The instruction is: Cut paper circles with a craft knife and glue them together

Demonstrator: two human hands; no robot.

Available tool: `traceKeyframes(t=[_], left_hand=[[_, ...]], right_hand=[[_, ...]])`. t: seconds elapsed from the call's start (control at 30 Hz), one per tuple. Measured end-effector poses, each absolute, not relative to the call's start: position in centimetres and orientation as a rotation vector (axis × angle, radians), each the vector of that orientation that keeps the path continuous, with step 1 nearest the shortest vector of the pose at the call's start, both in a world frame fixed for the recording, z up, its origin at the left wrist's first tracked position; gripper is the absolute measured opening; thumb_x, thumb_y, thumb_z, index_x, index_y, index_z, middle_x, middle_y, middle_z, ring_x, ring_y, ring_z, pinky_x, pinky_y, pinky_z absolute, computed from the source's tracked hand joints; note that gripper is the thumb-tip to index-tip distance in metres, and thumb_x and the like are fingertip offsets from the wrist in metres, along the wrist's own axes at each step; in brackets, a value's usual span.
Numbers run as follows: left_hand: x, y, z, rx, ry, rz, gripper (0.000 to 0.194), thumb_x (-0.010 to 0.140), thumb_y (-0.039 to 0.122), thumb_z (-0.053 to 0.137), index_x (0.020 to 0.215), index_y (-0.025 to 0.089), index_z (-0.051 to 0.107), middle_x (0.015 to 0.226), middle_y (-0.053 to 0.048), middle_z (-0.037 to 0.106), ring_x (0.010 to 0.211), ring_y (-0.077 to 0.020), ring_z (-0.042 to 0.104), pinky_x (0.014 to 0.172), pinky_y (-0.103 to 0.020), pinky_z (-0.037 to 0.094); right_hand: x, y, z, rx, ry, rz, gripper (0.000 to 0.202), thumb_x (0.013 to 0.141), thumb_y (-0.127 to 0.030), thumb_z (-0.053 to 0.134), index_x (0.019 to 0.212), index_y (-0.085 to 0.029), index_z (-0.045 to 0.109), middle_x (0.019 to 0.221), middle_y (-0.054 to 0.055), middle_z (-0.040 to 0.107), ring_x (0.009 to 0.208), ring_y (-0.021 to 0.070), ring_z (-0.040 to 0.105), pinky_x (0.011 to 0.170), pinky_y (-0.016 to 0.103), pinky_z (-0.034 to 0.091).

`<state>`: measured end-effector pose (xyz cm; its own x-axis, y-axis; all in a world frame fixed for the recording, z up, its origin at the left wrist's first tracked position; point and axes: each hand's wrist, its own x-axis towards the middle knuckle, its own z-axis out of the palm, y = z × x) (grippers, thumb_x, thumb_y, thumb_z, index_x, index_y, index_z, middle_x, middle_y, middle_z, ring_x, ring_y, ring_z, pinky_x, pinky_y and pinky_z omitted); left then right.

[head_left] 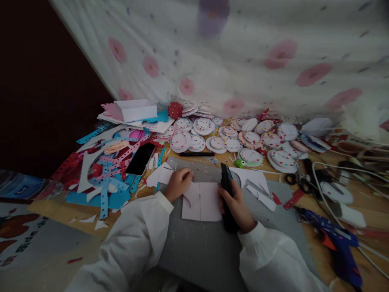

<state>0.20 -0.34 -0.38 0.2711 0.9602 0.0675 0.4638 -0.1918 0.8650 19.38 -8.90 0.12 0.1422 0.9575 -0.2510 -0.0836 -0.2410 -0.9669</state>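
White paper [209,205] lies on the grey mat [203,251] just beside the left hand [178,184], which pinches shut, on what I cannot tell. Beyond its right edge, the right hand [239,207] grasps a black tool [225,180]; lining up seems in hand, and the next move likely calls for steadying the paper.

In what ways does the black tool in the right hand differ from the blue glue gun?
The black tool is held in the right hand; the glue gun lies with no hand on it. The tool looks all black, while the glue gun is blue with an orange trigger. Both are right of the pale paper.
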Motion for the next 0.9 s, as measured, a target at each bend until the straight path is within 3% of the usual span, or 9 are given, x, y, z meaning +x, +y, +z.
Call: traceKeyframes(t=[0.9], left_hand=[[0.5, -0.9, 0.1, 1.768, 1.391, 0.857, 0.025, 0.086, 0.032, 0.047, 0.069, 0.018, 0.059, 0.059, 0.002, 0.056, 0.056, -0.0122, 0.052, 0.054, -0.023, 0.036]], right_hand=[[19.3, -10.7, 0.4, -1.289, -0.656, 1.364, 0.030, 0.075, -0.043, 0.066, 0.089, -0.026, 0.045, 0.050, -0.009, 0.049, 0.034, 0.0096, 0.041, 0.028, 0.020, 0.035]])
